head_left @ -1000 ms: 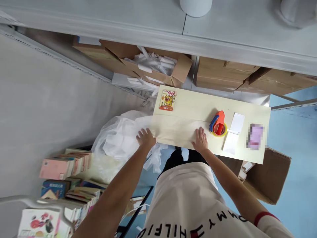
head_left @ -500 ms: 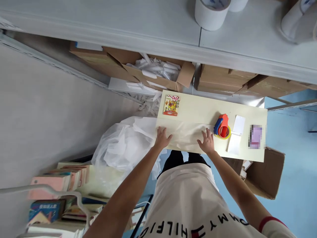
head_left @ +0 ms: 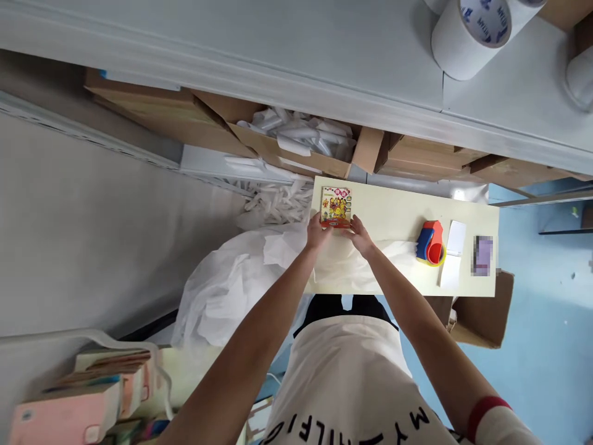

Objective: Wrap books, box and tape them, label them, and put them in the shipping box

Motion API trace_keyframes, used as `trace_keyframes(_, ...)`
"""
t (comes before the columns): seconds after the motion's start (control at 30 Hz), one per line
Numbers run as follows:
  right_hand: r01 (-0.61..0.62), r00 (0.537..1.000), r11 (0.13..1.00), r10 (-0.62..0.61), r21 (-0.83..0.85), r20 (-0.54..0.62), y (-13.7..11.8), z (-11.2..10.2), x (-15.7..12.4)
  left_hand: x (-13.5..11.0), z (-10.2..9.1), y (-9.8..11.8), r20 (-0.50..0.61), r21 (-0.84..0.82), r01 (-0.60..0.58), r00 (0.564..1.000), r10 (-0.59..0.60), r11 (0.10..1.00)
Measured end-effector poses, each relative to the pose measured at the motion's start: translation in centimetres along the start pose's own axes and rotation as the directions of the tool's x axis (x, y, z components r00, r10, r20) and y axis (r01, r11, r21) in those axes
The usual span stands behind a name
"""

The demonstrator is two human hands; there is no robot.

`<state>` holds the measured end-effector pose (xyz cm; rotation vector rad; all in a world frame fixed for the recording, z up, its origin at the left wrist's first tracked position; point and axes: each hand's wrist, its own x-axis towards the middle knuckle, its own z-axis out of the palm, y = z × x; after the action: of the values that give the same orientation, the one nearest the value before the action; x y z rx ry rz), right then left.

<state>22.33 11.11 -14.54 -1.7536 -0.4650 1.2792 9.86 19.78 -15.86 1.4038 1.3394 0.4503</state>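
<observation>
A small picture book [head_left: 336, 206] with colourful cartoon figures on its cover is near the left end of the cream table [head_left: 389, 210]. My left hand [head_left: 317, 235] closes on its lower left corner. At the lower right corner, my right hand [head_left: 361, 237] grips it with bent fingers. I cannot tell whether the book is lifted off the table. A thin translucent sheet [head_left: 393, 253] lies along the near side of the table, partly under my forearms.
Right of my hands stand a red and blue tape dispenser [head_left: 432, 242], white cards [head_left: 450, 271] and a blurred purple item [head_left: 484, 256]. Crumpled white plastic sheeting [head_left: 222, 290] hangs at the left. A grey shelf [head_left: 278, 55] with tape rolls [head_left: 463, 43] crosses above cardboard boxes [head_left: 426, 154].
Both hands have left the translucent sheet, moved forward to the picture book and taken hold of its lower corners. The view has shifted slightly.
</observation>
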Motion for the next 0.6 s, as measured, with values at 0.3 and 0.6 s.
trace_keyframes(0.3,0.029,0.996,0.98,-0.012,0.196,-0.085,-1.4,-2.4,-3.2,-1.5,-0.5,1.1,0.173,-0.388,0.162,0.98,-0.102,0.907)
trace_keyframes(0.6,0.054,0.947,0.998,-0.037,0.042,-0.319,2.5,-7.1,-10.3,-9.2,4.1,1.3,0.36,-0.301,0.195,0.93,-0.078,0.933)
